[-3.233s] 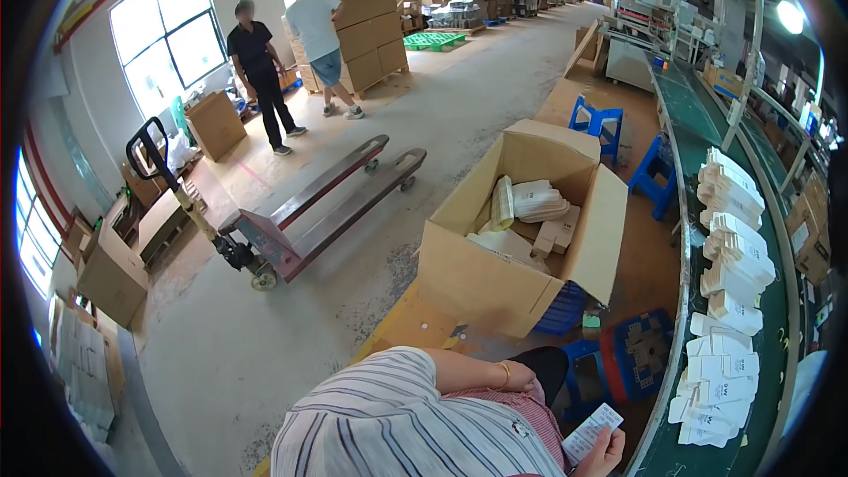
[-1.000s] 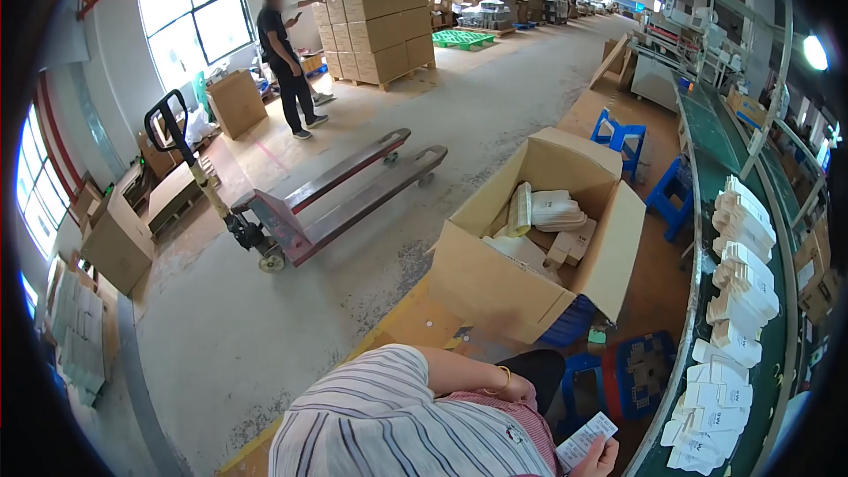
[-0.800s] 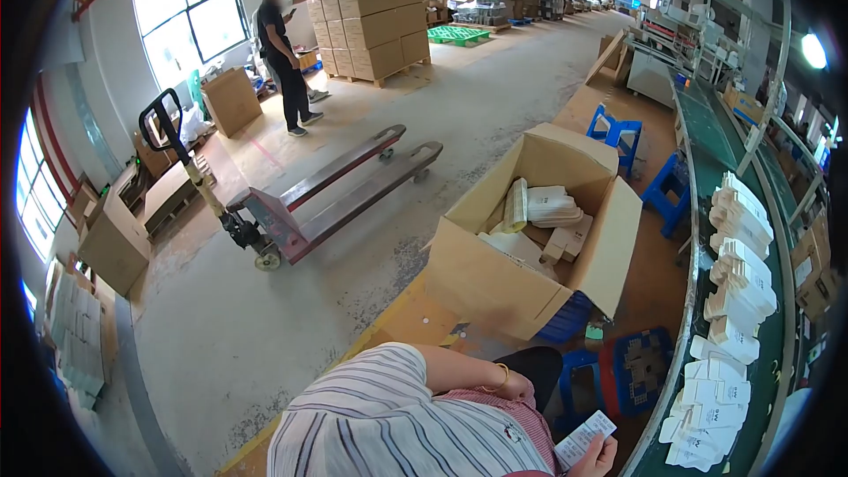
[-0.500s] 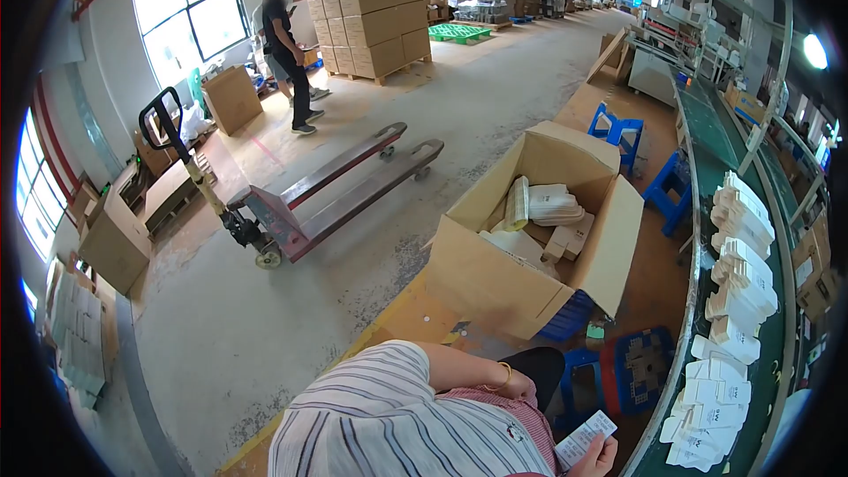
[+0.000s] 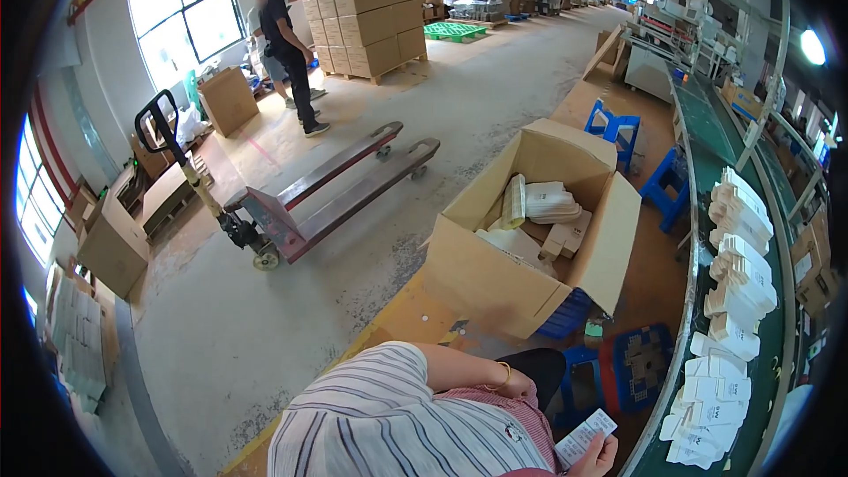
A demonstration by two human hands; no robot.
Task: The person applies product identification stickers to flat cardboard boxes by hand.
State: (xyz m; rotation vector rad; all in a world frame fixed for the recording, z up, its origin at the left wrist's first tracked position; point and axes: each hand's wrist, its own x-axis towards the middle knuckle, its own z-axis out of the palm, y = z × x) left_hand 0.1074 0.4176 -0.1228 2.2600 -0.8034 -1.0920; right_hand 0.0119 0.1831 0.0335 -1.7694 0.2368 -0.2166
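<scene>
My right hand (image 5: 595, 457), at the bottom of the view, grips a small white printed slip (image 5: 585, 438) between thumb and fingers. Its rows of print are too small to read. My left hand (image 5: 521, 386), with a gold bracelet at the wrist, rests at my lap against red checked cloth (image 5: 499, 401); its fingers are hidden. To the right of my hands, stacks of flat white folded cartons (image 5: 711, 402) lie along the green conveyor belt (image 5: 702, 137). Ahead stands an open cardboard box (image 5: 495, 278) with white cartons (image 5: 549, 203) inside.
Blue stools (image 5: 667, 185) stand between box and conveyor, and a blue and red stool (image 5: 640, 367) is close by my right hand. A pallet jack (image 5: 331, 194) sits on the floor to the left. Two people (image 5: 287, 53) stand by stacked boxes (image 5: 375, 22).
The nearer standing person's arm has lowered and their stance has shifted slightly. The view has moved a little. Both my hands keep their places, with the slip still held.
</scene>
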